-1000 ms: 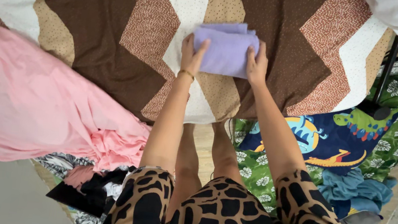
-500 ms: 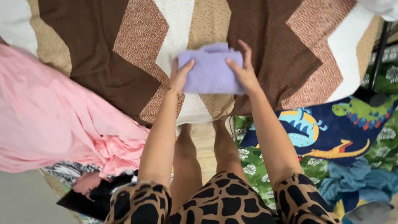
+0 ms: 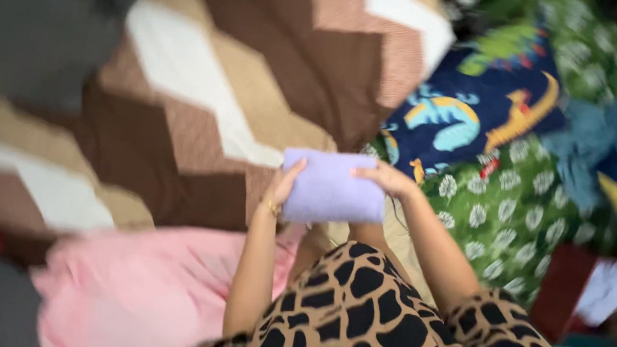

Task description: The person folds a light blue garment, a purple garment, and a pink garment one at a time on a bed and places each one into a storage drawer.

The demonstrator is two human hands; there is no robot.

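Above the zigzag quilt (image 3: 200, 97), both hands — left hand (image 3: 280, 190), right hand (image 3: 385, 179) — have fingers grasping a folded lilac cloth (image 3: 330, 188).

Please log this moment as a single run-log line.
left hand: holds cloth edge | right hand: holds cloth top | cloth: folded, lilac, lifted | quilt: behind | view: blurred
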